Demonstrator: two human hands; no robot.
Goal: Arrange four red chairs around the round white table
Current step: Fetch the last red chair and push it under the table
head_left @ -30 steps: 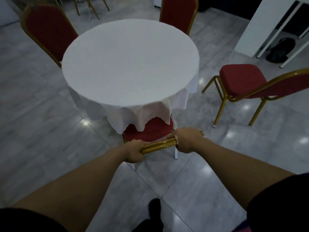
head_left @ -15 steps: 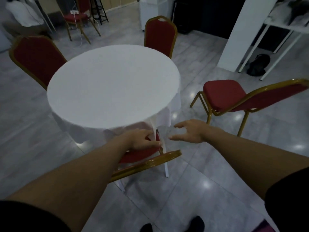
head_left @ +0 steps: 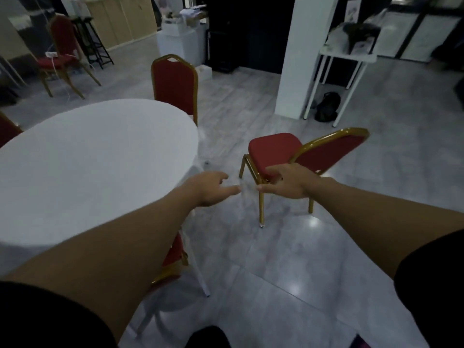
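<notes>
Both hands, left [head_left: 213,188] and right [head_left: 288,183], are extended open and empty toward the stray red chair [head_left: 296,156]. It is positioned apart from the round white table [head_left: 95,167], so repositioning is judged outstanding.

The round table [head_left: 82,167] runs off the left edge, and the left forearm [head_left: 120,242] covers its near rim. A chair [head_left: 173,254] tucked under that rim shows only a red sliver and gold frame. Another chair [head_left: 7,129] at the left edge is cut off. The far shelves [head_left: 351,38] are blurred.
</notes>
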